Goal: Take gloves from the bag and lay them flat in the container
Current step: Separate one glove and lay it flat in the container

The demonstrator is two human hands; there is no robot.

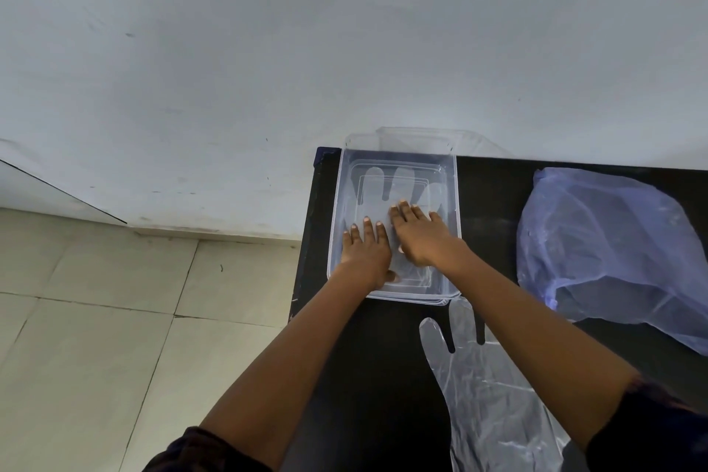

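Note:
A clear plastic container (453, 180) sits at the left end of a black table (494, 226). A transparent glove (377, 186) lies flat inside it, fingers pointing to the wall. My left hand (366, 253) and my right hand (419, 234) press palm-down on that glove, fingers spread. A second transparent glove (486, 387) lies flat on the table in front of the container, partly under my right forearm. The bluish plastic bag (613, 249) rests crumpled at the right.
The container's clear lid (471, 140) leans behind it against the white wall. The table's left edge (306, 241) drops to a tiled floor (95, 318) just beside the container.

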